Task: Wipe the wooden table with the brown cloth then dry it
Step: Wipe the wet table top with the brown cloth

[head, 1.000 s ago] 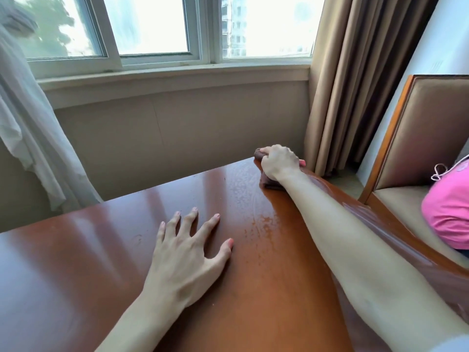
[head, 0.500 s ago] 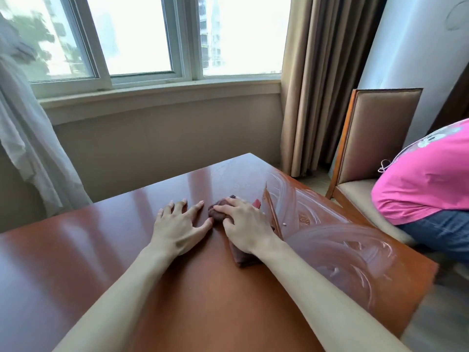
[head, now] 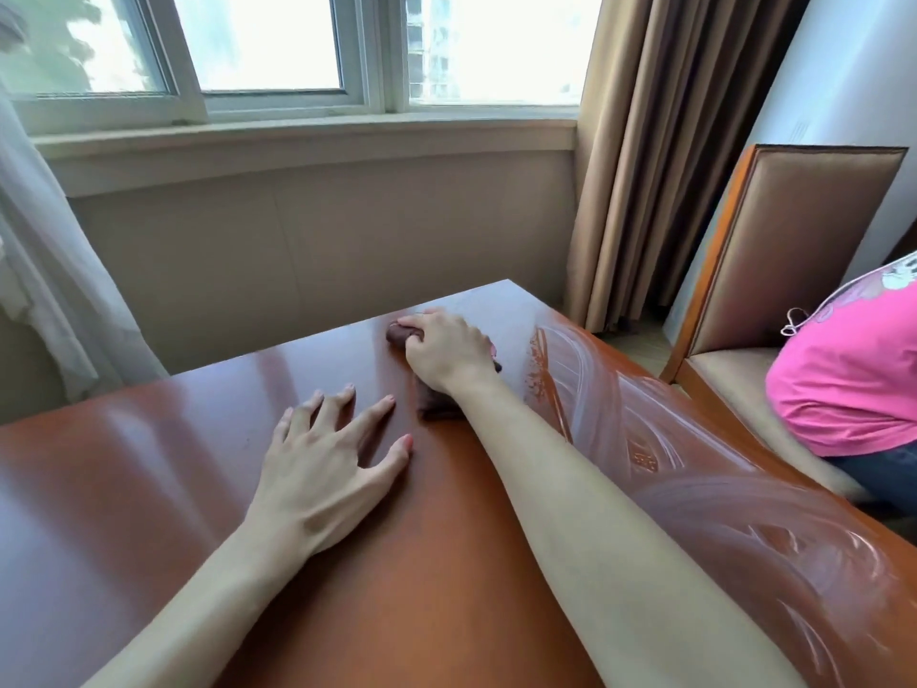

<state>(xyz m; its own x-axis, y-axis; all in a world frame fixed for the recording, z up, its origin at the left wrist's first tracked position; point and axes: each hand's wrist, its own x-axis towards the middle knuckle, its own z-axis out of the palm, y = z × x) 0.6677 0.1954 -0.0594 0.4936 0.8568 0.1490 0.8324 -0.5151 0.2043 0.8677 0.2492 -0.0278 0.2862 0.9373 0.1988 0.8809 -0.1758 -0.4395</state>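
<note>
The wooden table [head: 149, 489] was the biggest thing I saw, shiny and red-brown. Its right side was covered in wet swirl marks [head: 744, 513], all the way from the far right corner to the near right edge. The left side looked dry and not yet wiped.

Half a second before, the brown cloth sat close to the middle of the table, right by my left hand. Now it had slid away toward the far edge. I think that was one more wiping stroke, so the wet part was growing to the left. Drying had to wait.

A chair [head: 774, 270] stood just past the right edge, and a person in a pink top [head: 853, 379] sat on it. Curtains [head: 660, 156] hung by the far right corner. None of them touched the table.

My left hand [head: 322, 469] lay flat near the middle with its fingers spread wide, holding nothing. It was in the path of the next strokes and would need to move.

My right hand [head: 446, 352] was curled over the brown cloth [head: 436, 407], pressing it down near the far edge.
</note>
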